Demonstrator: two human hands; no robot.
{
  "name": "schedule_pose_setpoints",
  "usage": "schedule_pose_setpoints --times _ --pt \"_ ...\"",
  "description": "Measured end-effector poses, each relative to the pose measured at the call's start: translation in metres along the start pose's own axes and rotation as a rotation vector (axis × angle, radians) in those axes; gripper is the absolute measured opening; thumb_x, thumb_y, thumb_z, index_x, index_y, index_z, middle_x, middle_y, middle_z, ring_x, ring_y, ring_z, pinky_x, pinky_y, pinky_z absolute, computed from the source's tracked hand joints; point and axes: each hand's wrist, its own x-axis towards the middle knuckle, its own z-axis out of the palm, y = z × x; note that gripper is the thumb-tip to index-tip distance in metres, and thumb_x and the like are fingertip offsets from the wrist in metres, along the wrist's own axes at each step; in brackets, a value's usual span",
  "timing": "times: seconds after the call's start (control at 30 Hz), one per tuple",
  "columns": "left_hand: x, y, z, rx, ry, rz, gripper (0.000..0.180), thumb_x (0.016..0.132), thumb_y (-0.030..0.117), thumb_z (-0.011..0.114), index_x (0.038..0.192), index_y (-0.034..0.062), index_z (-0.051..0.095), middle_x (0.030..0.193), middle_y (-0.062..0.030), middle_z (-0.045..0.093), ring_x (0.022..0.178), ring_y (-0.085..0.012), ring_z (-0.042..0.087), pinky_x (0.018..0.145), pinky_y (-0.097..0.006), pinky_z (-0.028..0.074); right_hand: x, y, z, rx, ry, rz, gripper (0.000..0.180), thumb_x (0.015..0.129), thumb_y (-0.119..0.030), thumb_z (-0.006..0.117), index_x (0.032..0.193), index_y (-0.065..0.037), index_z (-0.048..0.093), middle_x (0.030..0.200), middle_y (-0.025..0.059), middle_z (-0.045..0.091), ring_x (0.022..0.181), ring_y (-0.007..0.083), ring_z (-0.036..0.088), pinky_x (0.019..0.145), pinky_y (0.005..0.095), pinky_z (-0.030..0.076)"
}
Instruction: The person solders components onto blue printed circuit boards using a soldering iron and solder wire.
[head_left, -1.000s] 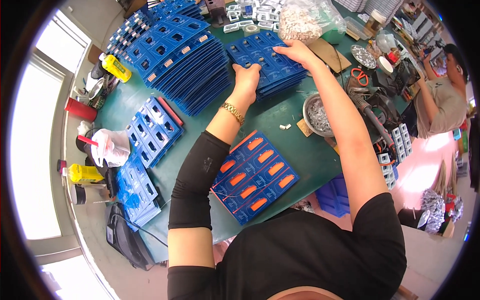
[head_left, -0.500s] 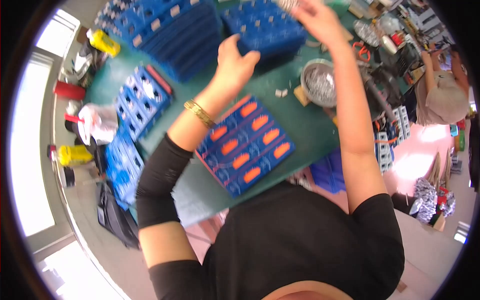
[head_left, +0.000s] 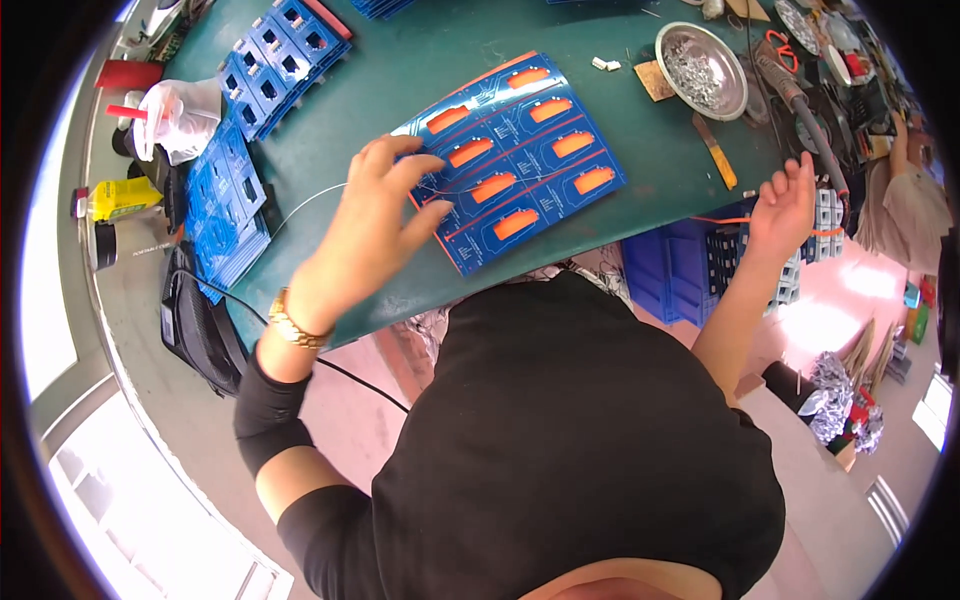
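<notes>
A blue circuit board panel [head_left: 520, 165] with several orange oblong patches lies on the green table in front of me. My left hand [head_left: 375, 215] is over the panel's left edge, fingers spread and bent. A thin silvery wire [head_left: 300, 206] runs from the left, passes behind that hand and crosses the panel; whether the fingers touch it I cannot tell. Off the table's right edge, my right hand [head_left: 784, 208] is raised with its fingers apart and nothing visible in it. Close by it are an orange cord [head_left: 720, 220] and a grey rod-shaped tool [head_left: 815, 130].
A metal bowl of small silvery parts [head_left: 703, 72] stands at the far right, near a yellow-handled knife [head_left: 718, 160] and orange scissors [head_left: 780, 50]. On the left are stacked blue panels [head_left: 225, 205], a blue panel with square openings [head_left: 280, 65] and a lidless-looking plastic bag [head_left: 185, 115]. Blue bins [head_left: 660, 275] stand below the table edge.
Both hands have come back from the blue stacks at the far side. The view has shifted nearer, leaving those stacks mostly out of sight. A thin wire now shows across the panel.
</notes>
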Motion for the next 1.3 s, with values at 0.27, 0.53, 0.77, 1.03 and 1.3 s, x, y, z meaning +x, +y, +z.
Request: schedule_pose_setpoints --times 0.27,0.53,0.77,1.03,1.3 --pt "0.027 0.014 0.05 0.139 0.279 0.153 0.018 0.074 0.01 0.071 0.088 0.0047 0.062 0.106 -0.0106 0.052 0.106 -0.0322 0.046 0.089 -0.041 0.038 0.046 0.008 0.027 -0.072 -0.019 -0.206 0.025 0.084 -0.009 0.068 0.104 -0.001 0.057 0.075 0.0038 0.058 0.049 0.0046 0.042 0.039 0.0183 0.028" --pt "0.024 0.011 0.035 -0.292 0.25 0.329 0.011 0.078 0.0 0.067 0.087 0.0023 0.062 0.079 -0.0085 0.056 0.07 -0.0238 0.058 0.062 -0.032 0.048 0.082 0.016 0.032 -0.292 0.02 -0.243 0.028 0.084 -0.015 0.068 0.108 -0.001 0.062 0.063 -0.0004 0.055 0.045 0.0026 0.039 0.04 0.0161 0.026" --pt "-0.003 0.025 -0.005 -0.169 0.197 0.143 0.018 0.076 0.002 0.07 0.093 0.0065 0.067 0.067 -0.0049 0.057 0.054 -0.0181 0.055 0.049 -0.028 0.044 0.061 -0.006 0.019 -0.824 0.032 -0.372 0.029 0.088 -0.029 0.064 0.102 -0.004 0.07 0.074 0.0006 0.065 0.058 0.0026 0.047 0.05 0.0174 0.033" --pt "-0.036 -0.011 0.003 -0.485 0.377 -0.129 0.012 0.083 -0.007 0.055 0.091 -0.0002 0.06 0.072 -0.0056 0.06 0.059 -0.0086 0.055 0.051 -0.02 0.042 -0.01 -0.029 0.018 -0.643 0.016 -0.768 0.042 0.096 -0.032 0.049 0.116 0.005 0.054 0.074 0.0148 0.065 0.05 0.0095 0.049 0.048 0.0193 0.039" --pt "-0.053 -0.016 0.032 -0.771 0.484 -0.309 0.009 0.088 -0.003 0.052 0.094 -0.0037 0.059 0.079 -0.003 0.06 0.069 -0.007 0.055 0.061 -0.019 0.044 -0.072 0.031 0.078 -0.858 -0.898 -0.758 0.023 0.079 -0.001 0.068 0.101 -0.002 0.062 0.1 0.0146 0.069 0.084 0.0243 0.068 0.073 0.0296 0.053"
